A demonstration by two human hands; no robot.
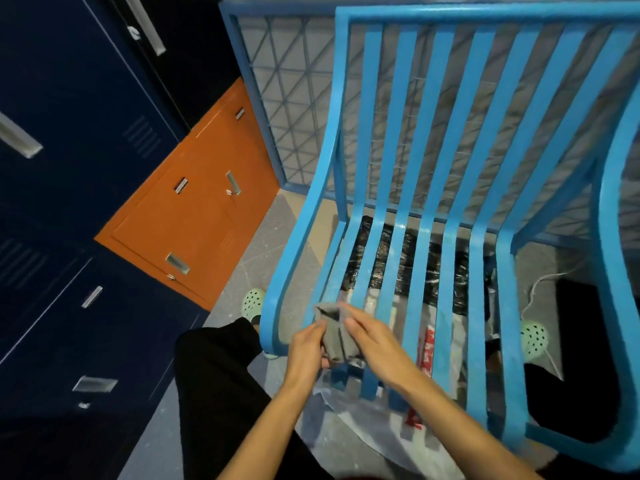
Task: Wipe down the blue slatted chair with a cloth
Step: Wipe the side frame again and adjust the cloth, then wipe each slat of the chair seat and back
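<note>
While both hands meet over front left corner of seat, grey cloth (334, 336) sits bunched between them, just above the slats.
- Left hand (306, 346): fingers and thumb curled, pinching cloth's left edge.
- Right hand (375, 342): laid against cloth's right side, fingers fairly straight. Thumb is hidden, so cannot tell whether it grips.
- Cloth: long axis roughly along slats, upper end toward backrest, lower end toward person. Edges look motion-blurred.
- Blue slatted chair (507, 306): upright, seat facing person, slats running from backrest to front edge.
- Plastic bag (363, 427): on floor under seat.
- Orange locker (201, 209): left of chair.
</note>
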